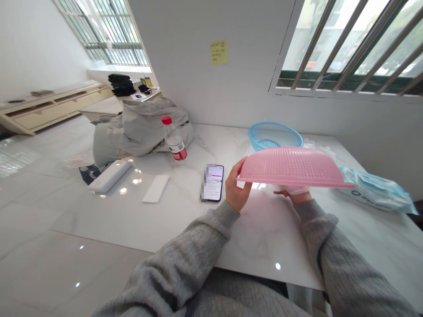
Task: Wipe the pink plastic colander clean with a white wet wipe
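"Any numbers you can read?"
"The phone (216, 190) seems to show 12:35 at the top; its other lines are too small."
"And the yellow note (218, 52) on the wall (185, 57)?"
"Handwritten rows, illegible from here."
"The bottle (178, 150)?"
"Pale characters on a red label, too small to read. The blue packet (380, 189) has blurred print too."

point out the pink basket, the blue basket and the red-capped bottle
Pink basket (292, 166): head view, on its outer side wall.
Blue basket (276, 131): head view, on its far inner wall.
Red-capped bottle (176, 148): head view, on its label.
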Tool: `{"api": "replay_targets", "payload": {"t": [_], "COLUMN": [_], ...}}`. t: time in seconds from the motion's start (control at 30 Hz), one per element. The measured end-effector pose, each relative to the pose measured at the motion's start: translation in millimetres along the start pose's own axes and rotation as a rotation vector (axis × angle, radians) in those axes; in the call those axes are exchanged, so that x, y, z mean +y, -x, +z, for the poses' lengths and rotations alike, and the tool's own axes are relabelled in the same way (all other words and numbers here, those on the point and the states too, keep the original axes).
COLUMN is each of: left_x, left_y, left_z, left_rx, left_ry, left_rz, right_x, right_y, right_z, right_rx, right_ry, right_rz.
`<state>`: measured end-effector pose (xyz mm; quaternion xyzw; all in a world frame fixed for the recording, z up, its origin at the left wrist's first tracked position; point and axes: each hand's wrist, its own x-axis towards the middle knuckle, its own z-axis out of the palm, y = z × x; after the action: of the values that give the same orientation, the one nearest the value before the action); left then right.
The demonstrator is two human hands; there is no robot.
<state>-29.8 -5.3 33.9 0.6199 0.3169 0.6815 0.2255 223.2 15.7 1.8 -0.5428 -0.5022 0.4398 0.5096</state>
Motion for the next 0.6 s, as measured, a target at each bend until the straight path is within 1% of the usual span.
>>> {"api": "replay_targets", "payload": {"t": [0.1, 0.2, 0.3, 0.37, 0.43, 0.5, 0.6], "left_x": [-8.1, -12.5, -10.4, -5.9, -0.7, 2.9, 2.5], "left_y": [-0.8, -3.6, -8.0, -9.3, -7.1, -0.8, 12.2], "left_z": [-1.6, -2.6, -1.6, 0.9, 5.0, 10.4, 19.8], "left_rx": [0.075, 0.131, 0.138, 0.105, 0.032, -0.047, -0.152], "left_ry": [-0.003, 0.033, 0.155, 0.275, 0.336, 0.322, 0.27], "left_rz": [-0.077, -0.147, -0.248, -0.32, -0.36, -0.361, -0.4], "right_x": [1.9, -1.4, -7.2, -9.0, -7.7, -4.1, 0.6], "right_y": [3.2, 4.7, 6.4, 9.7, 15.0, 21.2, 29.6], "right_z": [8.7, 13.2, 15.0, 17.0, 20.8, 25.5, 31.7], "right_rx": [0.024, 0.018, -0.015, -0.04, -0.046, -0.07, -0.188], "right_ry": [0.067, 0.075, 0.046, -0.018, -0.118, -0.231, -0.348], "right_rz": [0.055, 0.052, 0.086, 0.154, 0.222, 0.265, 0.313]}}
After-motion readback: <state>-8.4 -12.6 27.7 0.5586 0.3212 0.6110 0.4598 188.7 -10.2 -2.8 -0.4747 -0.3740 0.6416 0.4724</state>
